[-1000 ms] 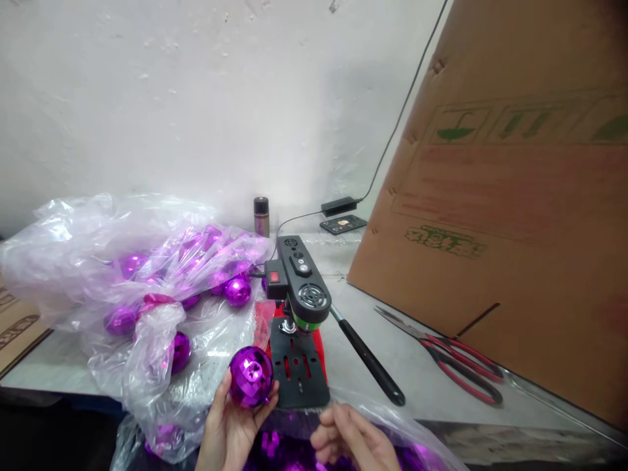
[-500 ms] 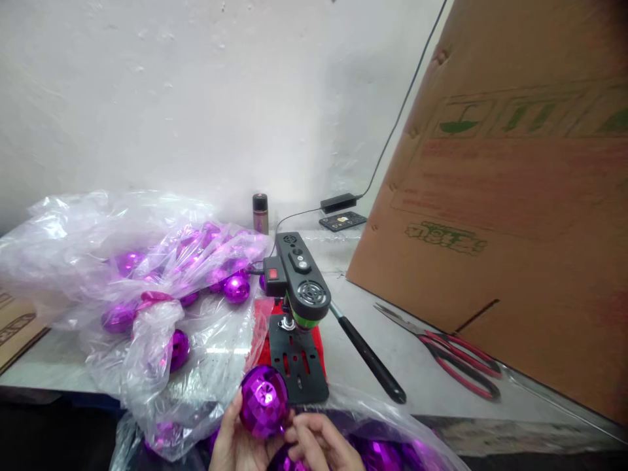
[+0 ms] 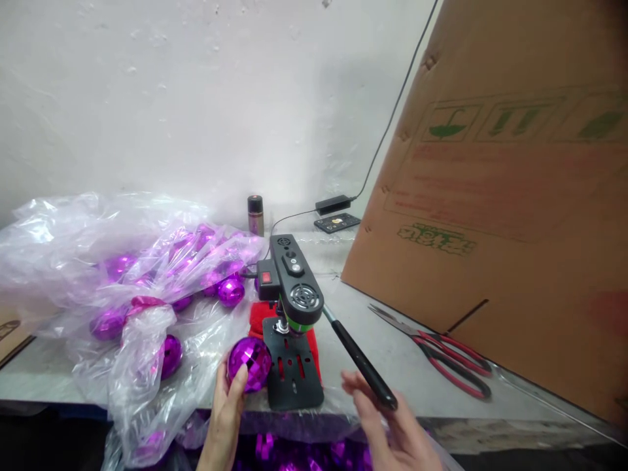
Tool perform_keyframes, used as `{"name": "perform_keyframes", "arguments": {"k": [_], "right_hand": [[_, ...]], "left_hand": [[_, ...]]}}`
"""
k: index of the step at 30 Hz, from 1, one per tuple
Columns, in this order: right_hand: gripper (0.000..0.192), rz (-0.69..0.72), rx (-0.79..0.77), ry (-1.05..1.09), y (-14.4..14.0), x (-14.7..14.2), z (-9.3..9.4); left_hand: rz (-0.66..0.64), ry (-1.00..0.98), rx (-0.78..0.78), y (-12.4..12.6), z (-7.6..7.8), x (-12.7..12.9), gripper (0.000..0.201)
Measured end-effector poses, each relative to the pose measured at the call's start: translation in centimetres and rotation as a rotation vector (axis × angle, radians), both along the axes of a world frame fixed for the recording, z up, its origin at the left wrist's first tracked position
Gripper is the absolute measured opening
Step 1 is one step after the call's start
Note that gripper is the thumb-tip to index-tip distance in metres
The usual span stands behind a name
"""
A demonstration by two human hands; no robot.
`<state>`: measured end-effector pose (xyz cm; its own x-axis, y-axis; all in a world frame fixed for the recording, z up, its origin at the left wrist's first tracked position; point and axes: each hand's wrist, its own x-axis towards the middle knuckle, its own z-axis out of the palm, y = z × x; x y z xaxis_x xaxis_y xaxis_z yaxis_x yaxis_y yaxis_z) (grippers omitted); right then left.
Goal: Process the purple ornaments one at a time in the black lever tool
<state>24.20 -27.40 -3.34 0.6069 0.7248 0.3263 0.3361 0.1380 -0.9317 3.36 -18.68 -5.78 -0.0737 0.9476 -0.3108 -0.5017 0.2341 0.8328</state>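
Looking down past the bench edge, I find shiny purple balls (image 3: 265, 448) massed at the bottom of my view, under clear plastic. Above them I have the left hand (image 3: 226, 399) closed around one ball (image 3: 248, 364), thumb across its front and fingers at its left side. That ball sits just left of the base plate (image 3: 294, 391), slightly overlapping its edge in my view; I cannot tell if the two touch. I see the right hand (image 3: 387, 425) partly open, fingers loosely bent and holding nothing, behind the end of the lever (image 3: 363, 363); I cannot tell whether it touches the grip.

Farther in, the black machine (image 3: 297, 275) stands over the plate, with red cloth (image 3: 258, 320) beneath. To its right, shears (image 3: 422, 338) with red-and-black handles lie on the bench (image 3: 350, 314), near a big carton (image 3: 490, 196). To its left, I have a crumpled clear bag (image 3: 73, 229) spread over more purple balls.

At the back, I make out a dark-capped can (image 3: 255, 217), then an adapter (image 3: 333, 205) beside a flat black slab (image 3: 338, 223), its cord (image 3: 392, 118) running up the white wall (image 3: 171, 98).
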Motion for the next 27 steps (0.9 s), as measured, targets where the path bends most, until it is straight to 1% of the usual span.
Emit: {"name": "perform_keyframes", "arguments": {"k": [2, 3, 5, 7, 8, 10, 11, 12, 13, 16, 18, 23, 25, 27], "right_hand": [[0.030, -0.038, 0.141, -0.233, 0.4, 1.5, 1.6], [0.030, -0.041, 0.213, -0.329, 0.7, 1.9, 2.6], [0.040, -0.007, 0.335, -0.497, 1.5, 2.1, 4.8], [0.046, 0.058, 0.402, -0.654, 2.6, 1.7, 7.2], [0.045, 0.082, 0.429, -0.717, 3.3, 1.5, 8.4], [0.032, 0.113, 0.492, -0.798, 4.7, 1.0, 10.5], [0.022, 0.127, 0.524, -0.819, 5.4, 0.8, 11.4], [0.017, 0.148, 0.541, -0.833, 6.0, 0.6, 12.1], [0.016, 0.153, 0.570, -0.829, 6.6, 0.4, 12.7], [0.021, 0.121, 0.673, -0.740, 7.8, -0.3, 13.8], [0.027, 0.098, 0.720, -0.679, 7.9, -0.6, 14.2], [0.040, 0.116, 0.686, -0.645, 6.9, -1.1, 14.7], [0.040, 0.128, 0.667, -0.646, 6.5, -1.1, 14.5], [0.037, 0.131, 0.660, -0.666, 6.4, -1.1, 14.2]], "left_hand": [[-0.009, 0.075, 0.039, 1.6, 0.3, 0.6, 0.080], [-0.018, 0.119, 0.057, 2.4, 0.4, 0.8, 0.082], [-0.043, 0.247, 0.110, 3.6, 0.2, 1.0, 0.086], [-0.114, 0.392, 0.167, 4.2, -0.2, 1.0, 0.087], [-0.155, 0.449, 0.186, 4.3, -0.4, 0.9, 0.087], [-0.214, 0.512, 0.206, 4.3, -1.0, 0.8, 0.086], [-0.217, 0.528, 0.209, 4.3, -1.4, 0.7, 0.085], [-0.206, 0.536, 0.212, 4.2, -1.7, 0.6, 0.086], [-0.188, 0.537, 0.217, 4.2, -2.0, 0.6, 0.086], [-0.168, 0.530, 0.223, 4.1, -2.6, 0.4, 0.087], [-0.181, 0.520, 0.216, 4.0, -2.6, 0.5, 0.086], [-0.197, 0.525, 0.214, 3.9, -1.6, 0.9, 0.083], [-0.219, 0.546, 0.242, 3.9, -1.4, 1.1, 0.081], [-0.272, 0.583, 0.275, 4.0, -1.4, 1.3, 0.081]]}}
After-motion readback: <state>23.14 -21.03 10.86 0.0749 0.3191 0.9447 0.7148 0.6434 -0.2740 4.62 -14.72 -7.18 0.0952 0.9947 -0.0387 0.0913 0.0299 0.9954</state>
